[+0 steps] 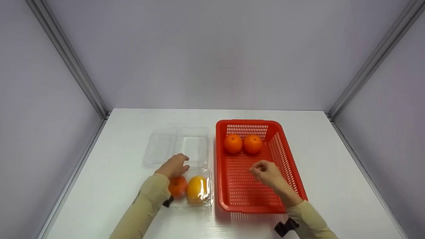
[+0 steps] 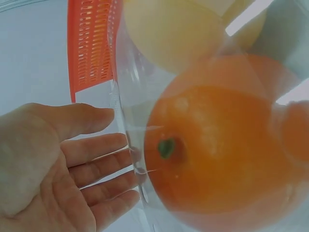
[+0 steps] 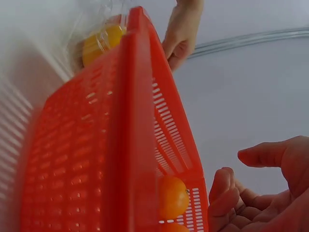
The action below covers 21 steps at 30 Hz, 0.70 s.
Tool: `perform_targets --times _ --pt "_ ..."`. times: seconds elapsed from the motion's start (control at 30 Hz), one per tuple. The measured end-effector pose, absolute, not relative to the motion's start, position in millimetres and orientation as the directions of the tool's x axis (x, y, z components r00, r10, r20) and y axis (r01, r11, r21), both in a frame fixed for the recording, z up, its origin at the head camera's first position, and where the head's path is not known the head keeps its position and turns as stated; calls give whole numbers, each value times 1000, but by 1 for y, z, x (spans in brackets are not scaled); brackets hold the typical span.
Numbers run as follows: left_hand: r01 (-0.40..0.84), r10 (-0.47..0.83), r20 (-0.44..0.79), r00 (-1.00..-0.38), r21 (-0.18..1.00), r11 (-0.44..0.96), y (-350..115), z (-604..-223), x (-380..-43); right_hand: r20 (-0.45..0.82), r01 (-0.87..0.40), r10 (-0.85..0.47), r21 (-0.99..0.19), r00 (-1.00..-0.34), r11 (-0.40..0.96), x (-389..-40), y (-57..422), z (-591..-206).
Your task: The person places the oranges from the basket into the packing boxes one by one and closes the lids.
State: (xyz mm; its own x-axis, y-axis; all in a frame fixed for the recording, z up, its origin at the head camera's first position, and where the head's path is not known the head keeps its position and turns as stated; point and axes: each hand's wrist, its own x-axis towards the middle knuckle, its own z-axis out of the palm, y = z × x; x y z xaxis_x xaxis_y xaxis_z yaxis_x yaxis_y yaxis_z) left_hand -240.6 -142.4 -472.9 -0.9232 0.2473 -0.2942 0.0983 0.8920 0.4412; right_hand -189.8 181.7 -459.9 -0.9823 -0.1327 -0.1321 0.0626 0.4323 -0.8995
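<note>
Two oranges [image 1: 243, 143] in unlabelled red basket [image 1: 288, 156].

Two oranges [image 1: 242, 143] sit in the red basket [image 1: 225, 199] (far end), beside a clear clamshell box [image 1: 206, 199].

Left hand [image 1: 174, 166] palm down, fingers relaxed, nearly straight. Right hand [image 1: 267, 172] hovering, fingers loosely curled, holding nothing. Both forearms in beige sleeves.

Red slotted basket [image 1: 222, 172]; orange fruit [image 1: 233, 143]
</note>
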Motion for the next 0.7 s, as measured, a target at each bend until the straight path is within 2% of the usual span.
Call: perform_targets --times 0.23,0.4,0.53,0.7 --pt "154 294 -256 -921 454 878 -142 -471 -240 -154 78 -136 -891 -979 447 -195 209 -456" --pt "133 282 -263 -923 468 873 -139 -469 -239 -162 81 -140 -884 -977 460 -196 225 -458" --pt "120 281 -261 -924 499 858 -134 -466 -237 -179 116 -95 -879 -979 463 -197 241 -458" --pt "163 320 -216 -922 533 831 -130 -463 -235 -208 173 -20 -858 -978 485 -197 260 -459"
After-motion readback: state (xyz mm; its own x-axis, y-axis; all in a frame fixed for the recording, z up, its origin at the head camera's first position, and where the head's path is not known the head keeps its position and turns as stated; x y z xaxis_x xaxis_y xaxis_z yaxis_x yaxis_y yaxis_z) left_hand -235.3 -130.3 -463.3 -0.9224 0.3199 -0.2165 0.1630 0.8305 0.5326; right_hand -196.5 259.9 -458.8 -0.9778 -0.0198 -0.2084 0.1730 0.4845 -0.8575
